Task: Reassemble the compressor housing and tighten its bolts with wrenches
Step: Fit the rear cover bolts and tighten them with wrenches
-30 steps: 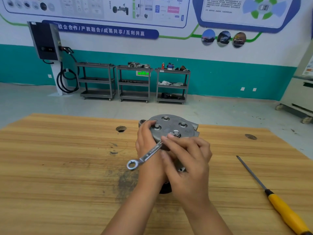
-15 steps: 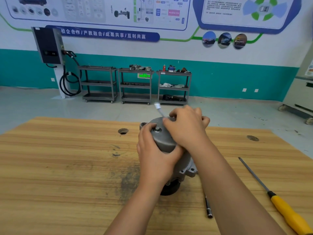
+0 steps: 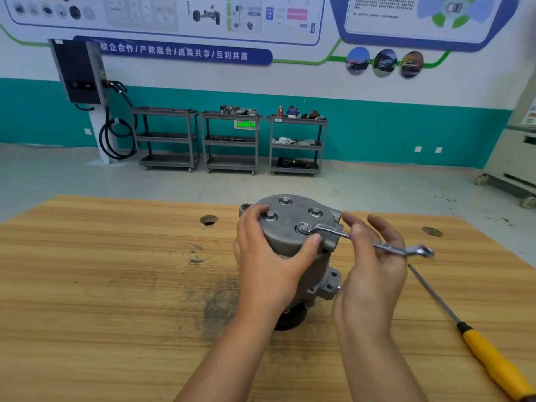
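The grey compressor housing (image 3: 293, 232) stands upright on the wooden table (image 3: 101, 285), its top cover showing several bolts. My left hand (image 3: 266, 268) grips the housing from the near left side, thumb across its front. A silver wrench (image 3: 406, 250) has its ring end seated on the front-right bolt (image 3: 303, 227), and its handle points right. My right hand (image 3: 371, 277) holds the wrench's shaft between thumb and loosely extended fingers, just right of the housing. The black pulley end (image 3: 290, 317) under the housing is partly hidden by my left forearm.
A file or screwdriver with a yellow handle (image 3: 493, 364) lies on the table at the right, its shaft pointing at my right hand. Two holes (image 3: 208, 219) (image 3: 432, 231) mark the tabletop. Grey shelf carts (image 3: 232, 140) stand by the far wall.
The wrench handle has swung clockwise around the bolt, from pointing near-left, past the far side, to pointing right. My right hand moved with it. My left hand stayed on the housing.
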Demonstrator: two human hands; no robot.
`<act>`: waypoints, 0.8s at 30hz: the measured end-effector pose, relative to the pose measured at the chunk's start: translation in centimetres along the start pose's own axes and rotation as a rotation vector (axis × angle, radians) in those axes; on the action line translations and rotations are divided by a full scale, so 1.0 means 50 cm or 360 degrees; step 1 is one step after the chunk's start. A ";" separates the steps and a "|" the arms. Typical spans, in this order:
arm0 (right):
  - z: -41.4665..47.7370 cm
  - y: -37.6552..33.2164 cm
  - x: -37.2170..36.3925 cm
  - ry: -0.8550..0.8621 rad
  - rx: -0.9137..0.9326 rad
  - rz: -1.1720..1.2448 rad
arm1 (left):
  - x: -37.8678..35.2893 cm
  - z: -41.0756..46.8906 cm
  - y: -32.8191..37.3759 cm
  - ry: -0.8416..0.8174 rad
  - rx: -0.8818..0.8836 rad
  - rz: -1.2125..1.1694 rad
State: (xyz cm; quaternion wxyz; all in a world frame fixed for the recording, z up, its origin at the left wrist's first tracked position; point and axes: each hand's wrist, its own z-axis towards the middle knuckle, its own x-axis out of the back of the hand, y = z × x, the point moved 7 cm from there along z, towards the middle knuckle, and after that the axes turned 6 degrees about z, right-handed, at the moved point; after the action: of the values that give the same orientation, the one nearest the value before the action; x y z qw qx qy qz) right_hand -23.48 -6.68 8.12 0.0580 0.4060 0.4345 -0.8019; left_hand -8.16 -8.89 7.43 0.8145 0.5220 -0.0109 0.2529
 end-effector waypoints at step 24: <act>0.084 -0.020 -0.108 -0.0383 -0.0069 -0.0128 | -0.001 0.000 0.002 0.0014 -0.0007 -0.0008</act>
State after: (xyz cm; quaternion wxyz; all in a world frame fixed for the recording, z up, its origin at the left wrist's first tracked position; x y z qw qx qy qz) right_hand -22.87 -10.62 13.80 0.0864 0.2877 0.4576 -0.8369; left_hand -8.23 -8.89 7.53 0.8163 0.5192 -0.0067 0.2531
